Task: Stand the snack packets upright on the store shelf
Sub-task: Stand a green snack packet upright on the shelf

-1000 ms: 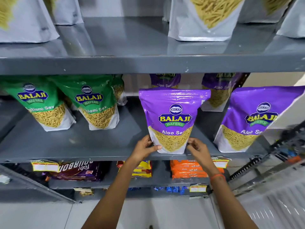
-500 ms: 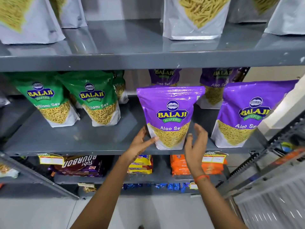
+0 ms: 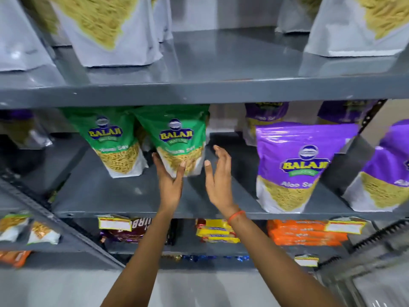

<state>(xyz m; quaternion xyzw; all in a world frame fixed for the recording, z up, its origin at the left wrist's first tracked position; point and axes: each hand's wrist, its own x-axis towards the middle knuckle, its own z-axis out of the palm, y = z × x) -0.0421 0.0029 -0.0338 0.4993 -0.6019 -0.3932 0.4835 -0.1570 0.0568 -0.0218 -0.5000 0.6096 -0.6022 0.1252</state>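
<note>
The green Balaji packet (image 3: 177, 140) is standing upright on the shelf (image 3: 124, 196), blurred; left hand (image 3: 169, 185) is touching its base, grip apart, right hand (image 3: 219, 185) at three o'clock, spread, touching nothing.

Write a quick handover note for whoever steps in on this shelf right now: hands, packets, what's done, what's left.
Left hand: touching the lower left edge of the right green packet, not yet gripping.
Right hand: open, just beside that packet, apart from it.
Done: front purple packet stands upright on the middle shelf.
Left: both green packets lean; straighten this one, then the left green packet.
</note>
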